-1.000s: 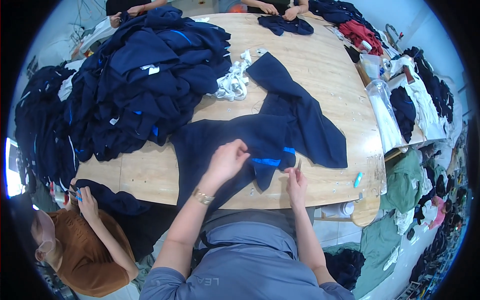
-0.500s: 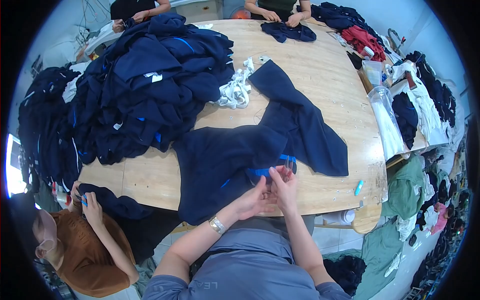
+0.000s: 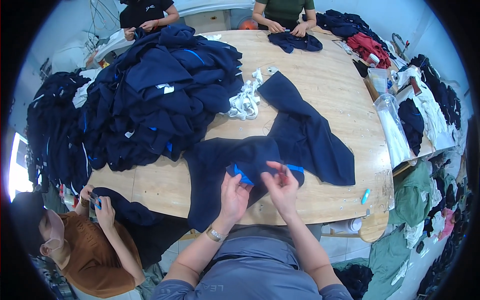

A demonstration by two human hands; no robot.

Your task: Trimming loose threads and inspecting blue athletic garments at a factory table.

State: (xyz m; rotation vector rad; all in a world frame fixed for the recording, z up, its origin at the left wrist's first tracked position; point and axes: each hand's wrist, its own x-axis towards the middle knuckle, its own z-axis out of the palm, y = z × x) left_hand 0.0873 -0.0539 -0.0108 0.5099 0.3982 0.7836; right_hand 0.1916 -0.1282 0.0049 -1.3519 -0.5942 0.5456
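A dark navy garment [image 3: 210,167] with bright blue trim lies spread over the near edge of the table. My left hand [image 3: 234,200] has its fingers and thumb closed on a blue-trimmed edge [image 3: 242,175] of it, lifted slightly. Just to the right, my right hand [image 3: 282,192] hovers over the cloth, apart from the left. Its thumb and forefinger are smeared by motion. Something small and reddish shows between its fingers, too blurred to name. One long navy panel of the garment [image 3: 315,145] stretches away to the far side.
A tall heap of navy garments [image 3: 150,95] covers the table's left side, beside a white tangle of straps [image 3: 245,102]. A turquoise marker-like stick [image 3: 365,196] lies at the right edge. Co-workers sit at left [image 3: 95,250] and across the table [image 3: 285,15].
My left hand has moved up and left and now grips the blue-trimmed edge. The slim clear snip-like tool seen upright in my right hand no longer shows plainly. The view has shifted slightly.
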